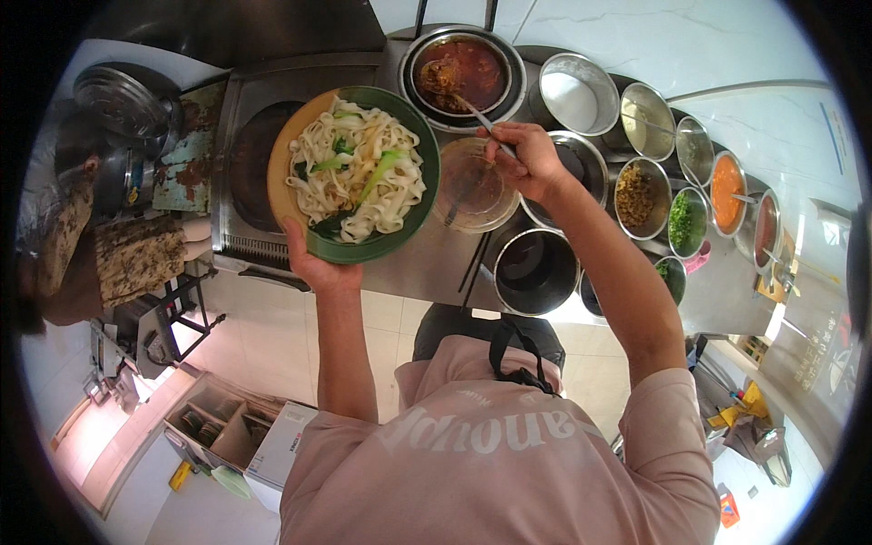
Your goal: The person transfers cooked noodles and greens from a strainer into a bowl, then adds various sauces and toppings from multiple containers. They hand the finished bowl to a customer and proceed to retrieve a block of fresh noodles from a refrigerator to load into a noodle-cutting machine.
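My left hand (321, 266) grips the rim of a green and yellow bowl (424, 204) from the near side and holds it up over the counter. Wide white noodles (388, 146) and green leafy vegetables (380, 176) fill the bowl. In my right hand (528, 160) is the handle of a metal ladle (485, 122). Its scoop, loaded with brown bits, rests in a steel pot of red chili oil (480, 65) at the back. Below my right hand stands a clear plastic tub (470, 218) with reddish residue and a dark utensil inside.
Steel pots to the right hold white powder (569, 102), brown minced topping (637, 197), chopped green onion (681, 218) and orange sauce (727, 194). A dark pot (536, 272) and black chopsticks (475, 269) lie near the front edge. A stove (262, 163) and another person's sleeve (139, 262) are at left.
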Demonstrator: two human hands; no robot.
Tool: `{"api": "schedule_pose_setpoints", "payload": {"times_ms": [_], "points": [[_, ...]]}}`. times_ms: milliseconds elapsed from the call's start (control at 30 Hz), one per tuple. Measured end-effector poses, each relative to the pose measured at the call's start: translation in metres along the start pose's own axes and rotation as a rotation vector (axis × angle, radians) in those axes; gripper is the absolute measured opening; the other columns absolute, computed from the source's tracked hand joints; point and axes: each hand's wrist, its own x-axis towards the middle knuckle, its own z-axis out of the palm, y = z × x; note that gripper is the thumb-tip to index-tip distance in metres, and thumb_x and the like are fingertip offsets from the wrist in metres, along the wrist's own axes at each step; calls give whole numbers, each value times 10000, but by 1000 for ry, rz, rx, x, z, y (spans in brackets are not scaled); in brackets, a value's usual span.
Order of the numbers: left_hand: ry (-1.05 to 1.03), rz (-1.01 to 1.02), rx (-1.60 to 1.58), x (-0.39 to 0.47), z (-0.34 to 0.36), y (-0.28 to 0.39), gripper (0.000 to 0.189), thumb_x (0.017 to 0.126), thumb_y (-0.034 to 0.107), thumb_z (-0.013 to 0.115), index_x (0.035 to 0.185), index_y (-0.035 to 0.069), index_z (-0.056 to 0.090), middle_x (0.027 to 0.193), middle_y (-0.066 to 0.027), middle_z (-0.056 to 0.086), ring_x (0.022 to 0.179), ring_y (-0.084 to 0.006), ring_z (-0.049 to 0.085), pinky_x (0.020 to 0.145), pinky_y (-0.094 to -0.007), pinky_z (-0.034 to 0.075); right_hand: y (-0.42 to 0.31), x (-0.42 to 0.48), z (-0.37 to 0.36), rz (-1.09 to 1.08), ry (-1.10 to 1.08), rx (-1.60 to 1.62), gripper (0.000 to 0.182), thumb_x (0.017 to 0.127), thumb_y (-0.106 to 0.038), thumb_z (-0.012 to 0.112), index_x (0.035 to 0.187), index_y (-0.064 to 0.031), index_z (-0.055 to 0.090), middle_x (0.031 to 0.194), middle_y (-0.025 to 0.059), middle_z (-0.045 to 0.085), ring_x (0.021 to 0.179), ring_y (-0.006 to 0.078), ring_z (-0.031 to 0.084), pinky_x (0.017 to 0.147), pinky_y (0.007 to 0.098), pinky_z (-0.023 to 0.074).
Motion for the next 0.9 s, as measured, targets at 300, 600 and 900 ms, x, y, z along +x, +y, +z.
{"api": "schedule_pose_setpoints", "payload": {"times_ms": [300,600,900], "points": [[-12,11,2,1,0,0,705,1009,509,531,1548,88,359,1540,-121,447,1391,-333,466,1141,-503,419,-26,-19,14,-160,147,-423,179,958,-75,569,890,54,674,699,188,664,397,115,388,375,267,264],[-24,-8,-70,24,-9,-7,667,1001,464,570,1516,74,402,1495,-122,492,1351,-326,503,1109,-487,433,-61,-76,52,-139,139,-523,229,986,-108,534,1054,80,647,675,130,633,354,100,378,345,250,245],[-29,-94,-159,27,13,-8,626,1022,461,518,1512,83,420,1503,-117,492,1360,-326,499,1126,-503,420,-17,-119,134,-275,-35,-1091,230,1005,-152,551,1024,64,625,641,108,628,553,152,579,519,328,435]]}}
